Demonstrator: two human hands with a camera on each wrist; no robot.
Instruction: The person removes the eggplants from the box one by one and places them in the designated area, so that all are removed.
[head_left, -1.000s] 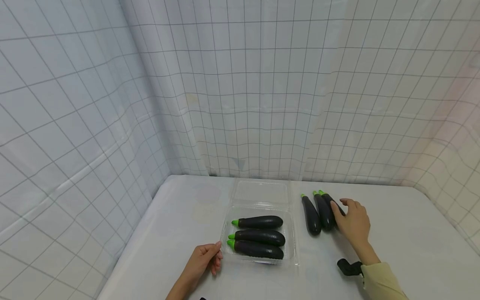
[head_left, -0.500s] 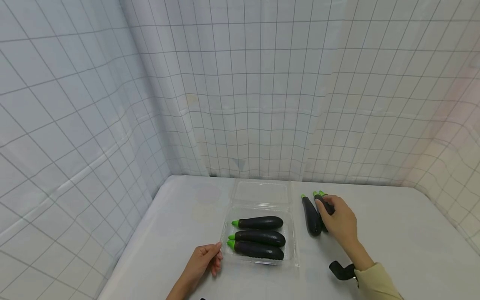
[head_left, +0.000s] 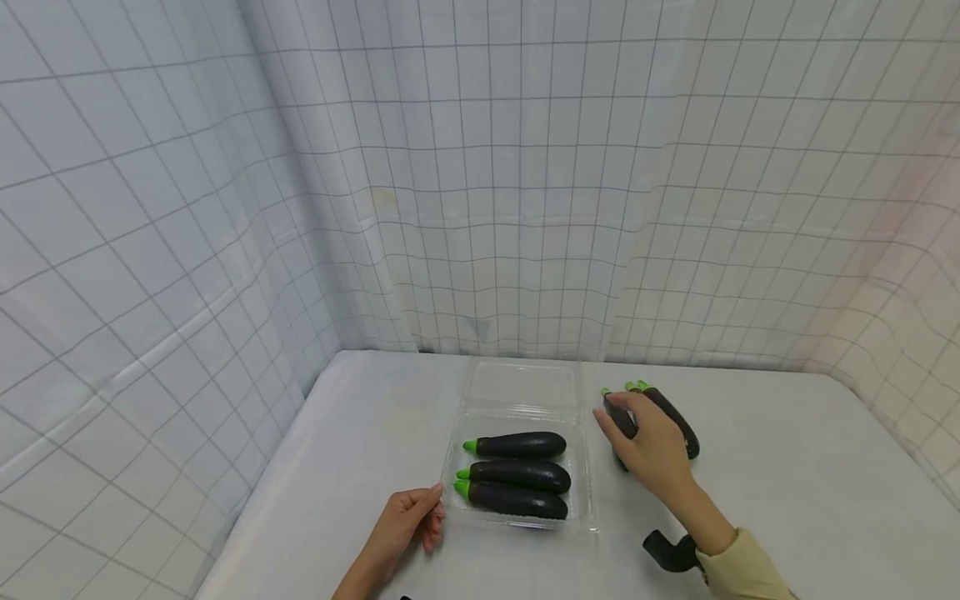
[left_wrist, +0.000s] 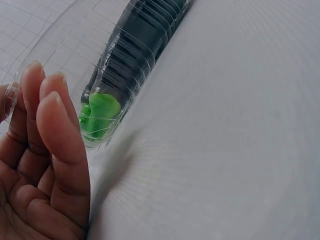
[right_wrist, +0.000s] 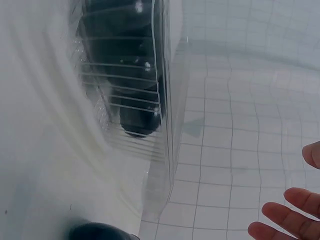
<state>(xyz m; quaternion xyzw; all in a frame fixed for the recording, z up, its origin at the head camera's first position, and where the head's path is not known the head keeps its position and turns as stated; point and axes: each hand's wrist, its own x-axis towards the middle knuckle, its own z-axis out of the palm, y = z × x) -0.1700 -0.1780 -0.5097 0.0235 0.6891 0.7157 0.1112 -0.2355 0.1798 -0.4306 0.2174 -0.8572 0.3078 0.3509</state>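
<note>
The right grip, a bare hand, reaches over the nearest loose eggplant, thumb and fingers apart; whether they touch it is unclear. That eggplant lies toward 10 o'clock from the hand's middle, its long axis running from a green stem at 11 o'clock to a rounded end at 5. The right hand is far the nearer; the left grip is well apart, between 8 and 9 o'clock, its thumb and finger pinching the edge of a clear plastic container.

Counted, there are six dark eggplants: three loose at the right on the white worktop, the middle one mostly hidden by the hand, and three inside the container, stems at 9 o'clock. There is one container, its single lid folded back toward 12 o'clock.
</note>
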